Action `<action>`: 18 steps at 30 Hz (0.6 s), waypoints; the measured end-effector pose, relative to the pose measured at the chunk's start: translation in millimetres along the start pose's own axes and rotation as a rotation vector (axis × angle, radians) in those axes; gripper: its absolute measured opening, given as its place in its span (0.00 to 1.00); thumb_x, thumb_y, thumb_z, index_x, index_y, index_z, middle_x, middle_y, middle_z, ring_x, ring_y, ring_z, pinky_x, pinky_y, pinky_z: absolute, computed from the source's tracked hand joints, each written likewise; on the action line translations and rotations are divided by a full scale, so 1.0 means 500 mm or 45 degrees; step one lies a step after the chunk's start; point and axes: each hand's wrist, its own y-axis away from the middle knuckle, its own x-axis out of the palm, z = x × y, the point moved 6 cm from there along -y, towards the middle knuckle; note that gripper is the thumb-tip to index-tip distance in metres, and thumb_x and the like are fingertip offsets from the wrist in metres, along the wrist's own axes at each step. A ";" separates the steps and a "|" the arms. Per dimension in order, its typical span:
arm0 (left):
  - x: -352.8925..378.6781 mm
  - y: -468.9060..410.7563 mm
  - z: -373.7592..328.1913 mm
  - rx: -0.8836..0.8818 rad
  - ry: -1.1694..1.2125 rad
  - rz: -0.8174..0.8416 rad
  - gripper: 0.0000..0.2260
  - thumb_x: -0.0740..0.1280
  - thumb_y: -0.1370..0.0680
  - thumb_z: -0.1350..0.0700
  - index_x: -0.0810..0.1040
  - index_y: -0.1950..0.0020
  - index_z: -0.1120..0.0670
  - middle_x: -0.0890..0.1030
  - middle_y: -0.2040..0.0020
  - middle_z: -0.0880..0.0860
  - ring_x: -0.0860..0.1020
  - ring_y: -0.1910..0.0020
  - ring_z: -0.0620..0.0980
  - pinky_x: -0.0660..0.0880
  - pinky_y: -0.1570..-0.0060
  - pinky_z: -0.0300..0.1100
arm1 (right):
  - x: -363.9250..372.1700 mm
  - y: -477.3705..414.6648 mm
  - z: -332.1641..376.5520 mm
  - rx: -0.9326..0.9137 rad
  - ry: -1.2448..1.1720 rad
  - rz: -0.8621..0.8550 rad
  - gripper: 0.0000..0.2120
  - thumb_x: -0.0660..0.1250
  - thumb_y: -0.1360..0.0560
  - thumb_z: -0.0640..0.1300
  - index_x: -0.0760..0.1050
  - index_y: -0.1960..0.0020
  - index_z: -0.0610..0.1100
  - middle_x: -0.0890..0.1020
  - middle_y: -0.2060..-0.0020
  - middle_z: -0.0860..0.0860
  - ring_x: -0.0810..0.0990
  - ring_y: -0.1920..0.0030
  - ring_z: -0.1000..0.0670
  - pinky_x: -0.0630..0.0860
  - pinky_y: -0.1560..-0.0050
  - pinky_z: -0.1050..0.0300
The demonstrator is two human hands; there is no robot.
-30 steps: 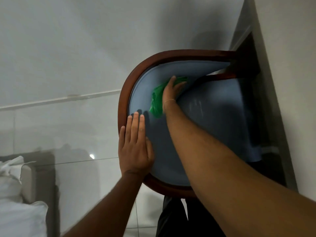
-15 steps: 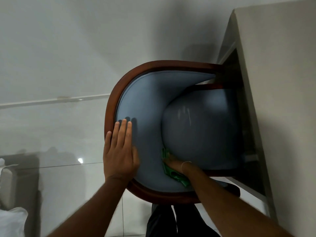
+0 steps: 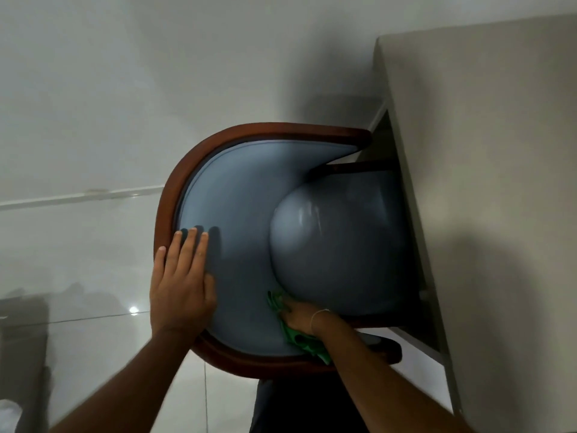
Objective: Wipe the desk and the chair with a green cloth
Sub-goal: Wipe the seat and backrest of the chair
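Viewed from above: chair (image 3: 237, 214) with blue padding and brown wood rim, seat pushed part way under the desk (image 3: 487, 182) at right. Left hand (image 3: 181, 282) laid flat on the inner backrest near the rim, fingers straight and close together, gripping nothing. Right hand (image 3: 301, 317) pressed on the cloth (image 3: 299, 339) in the crease between seat and backrest, near side; whether clamped or flat, cannot tell. Thin band on right wrist. Pale glossy floor (image 3: 93, 120) around the chair.
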 end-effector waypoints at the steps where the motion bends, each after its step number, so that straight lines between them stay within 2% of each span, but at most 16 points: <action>1: -0.001 0.002 -0.004 -0.004 0.021 0.008 0.30 0.55 0.18 0.50 0.63 0.15 0.54 0.67 0.16 0.57 0.59 0.14 0.59 0.52 0.14 0.61 | 0.005 0.014 -0.005 -0.011 0.011 -0.019 0.29 0.49 0.13 0.58 0.49 0.14 0.52 0.57 0.15 0.45 0.62 0.18 0.41 0.59 0.19 0.51; 3: -0.005 0.009 -0.006 -0.002 0.072 -0.001 0.29 0.55 0.18 0.51 0.66 0.16 0.54 0.72 0.18 0.56 0.61 0.15 0.59 0.52 0.14 0.60 | 0.013 0.033 -0.006 -0.072 0.019 -0.081 0.29 0.49 0.13 0.59 0.52 0.14 0.53 0.58 0.16 0.47 0.62 0.18 0.42 0.58 0.19 0.53; 5: -0.011 0.012 0.000 0.017 0.083 -0.021 0.28 0.56 0.18 0.52 0.67 0.17 0.54 0.74 0.20 0.55 0.62 0.15 0.58 0.50 0.14 0.58 | 0.017 0.046 0.004 -0.151 -0.079 -0.181 0.27 0.51 0.13 0.59 0.59 0.16 0.53 0.64 0.18 0.48 0.67 0.20 0.44 0.60 0.20 0.55; 7: -0.010 0.006 0.004 0.034 0.031 -0.033 0.28 0.57 0.18 0.52 0.67 0.16 0.53 0.75 0.21 0.54 0.61 0.15 0.59 0.48 0.14 0.58 | 0.012 0.043 0.002 -0.141 -0.343 -0.329 0.23 0.54 0.13 0.57 0.71 0.23 0.50 0.76 0.25 0.47 0.76 0.30 0.46 0.69 0.26 0.57; 9: -0.003 -0.001 -0.008 0.017 -0.086 -0.006 0.29 0.58 0.18 0.51 0.65 0.16 0.53 0.74 0.20 0.55 0.60 0.14 0.62 0.49 0.14 0.61 | -0.010 0.030 -0.006 -0.073 -0.704 -0.430 0.20 0.55 0.13 0.55 0.77 0.30 0.47 0.81 0.32 0.46 0.79 0.40 0.50 0.72 0.36 0.61; 10: 0.008 -0.001 -0.022 0.000 -0.142 0.028 0.29 0.58 0.18 0.49 0.65 0.15 0.53 0.72 0.18 0.56 0.59 0.15 0.64 0.50 0.15 0.62 | -0.023 0.014 -0.014 -0.034 -0.847 -0.447 0.19 0.56 0.13 0.53 0.76 0.29 0.46 0.80 0.31 0.46 0.78 0.40 0.51 0.70 0.37 0.62; 12: 0.037 0.005 -0.060 -0.022 -0.181 0.114 0.31 0.57 0.18 0.47 0.63 0.15 0.53 0.66 0.15 0.58 0.55 0.14 0.66 0.50 0.15 0.62 | -0.062 -0.025 -0.027 0.018 -1.104 -0.496 0.21 0.57 0.12 0.51 0.72 0.24 0.43 0.75 0.26 0.44 0.75 0.30 0.46 0.65 0.29 0.61; 14: 0.075 0.019 -0.092 -0.028 -0.143 0.224 0.33 0.57 0.19 0.45 0.61 0.14 0.53 0.60 0.13 0.59 0.50 0.12 0.63 0.48 0.15 0.61 | -0.104 -0.068 -0.043 0.041 -1.356 -0.587 0.24 0.56 0.12 0.53 0.68 0.21 0.43 0.72 0.24 0.44 0.72 0.25 0.42 0.65 0.20 0.50; 16: 0.103 0.035 -0.109 -0.014 -0.151 0.294 0.33 0.57 0.20 0.46 0.63 0.15 0.54 0.57 0.13 0.60 0.49 0.12 0.61 0.46 0.14 0.62 | -0.157 -0.100 -0.065 0.041 -1.392 -0.804 0.24 0.55 0.12 0.53 0.67 0.21 0.43 0.73 0.24 0.42 0.73 0.25 0.41 0.66 0.20 0.46; 18: 0.114 0.041 -0.113 0.000 -0.177 0.313 0.32 0.59 0.20 0.46 0.68 0.17 0.54 0.59 0.13 0.61 0.51 0.12 0.60 0.44 0.15 0.62 | -0.215 -0.117 -0.092 0.019 -1.271 -1.077 0.25 0.54 0.12 0.53 0.64 0.18 0.44 0.70 0.22 0.43 0.70 0.22 0.42 0.63 0.22 0.55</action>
